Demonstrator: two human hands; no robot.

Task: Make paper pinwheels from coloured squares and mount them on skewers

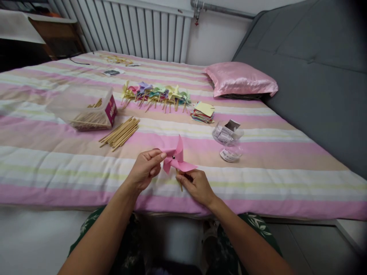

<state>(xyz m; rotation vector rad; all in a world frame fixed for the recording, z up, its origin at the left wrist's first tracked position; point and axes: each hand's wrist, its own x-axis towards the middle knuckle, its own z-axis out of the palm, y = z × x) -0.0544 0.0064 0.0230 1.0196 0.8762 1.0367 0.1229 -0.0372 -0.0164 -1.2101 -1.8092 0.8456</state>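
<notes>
Held pink pinwheel (177, 158) over near edge of bed (258, 183), in front of me. My left hand (146, 168) pinched one vane, fingers closed on paper beside dark centre pin (173, 157). My right hand (197, 186) closed round stick (179, 184) below wheel. Judged best way: stick kept steady, vane pinched lightly, no creasing, pin kept square to stick. Loose sticks (120, 133), box (86, 109), finished pinwheels (156, 94), paper stack (203, 112) lay further up bed.
</notes>
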